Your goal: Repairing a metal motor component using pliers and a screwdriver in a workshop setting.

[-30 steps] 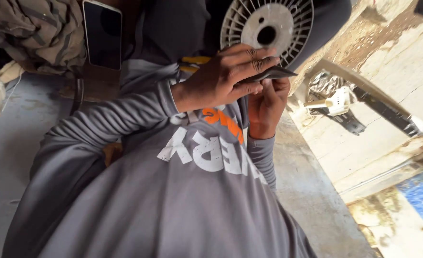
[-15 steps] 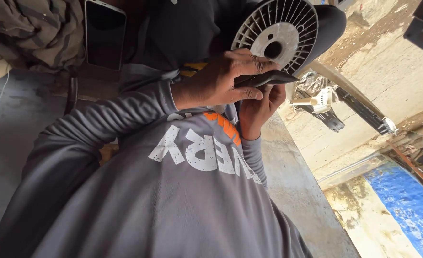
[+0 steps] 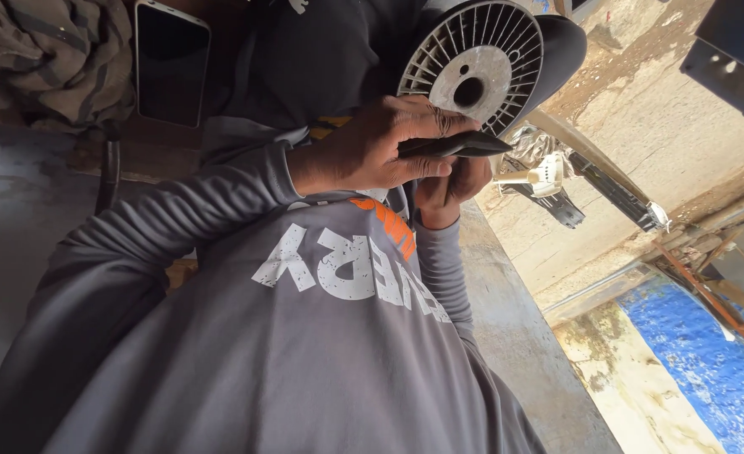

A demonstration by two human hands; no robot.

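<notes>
upper left of frame: dark phone (image 3: 172, 63) beside crumpled camouflage cloth (image 3: 48, 59); lower right: blue tarp (image 3: 708, 361); grey concrete ledge (image 3: 523, 336).

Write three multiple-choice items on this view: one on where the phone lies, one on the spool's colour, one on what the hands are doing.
1. Where is the phone?
A. upper left, beside crumpled cloth
B. on the blue sheet
C. inside the spool

2. What colour is the ribbed spool?
A. red
B. white
C. green

3. How is the dark flat tool held?
A. lying loose on the floor
B. hanging from a hook
C. gripped in the left hand

Answers: 1 A, it lies next to the crumpled cloth. 2 B, its ribs and hub are white. 3 C, the fingers close around it, with the right hand tucked just beneath.
</notes>
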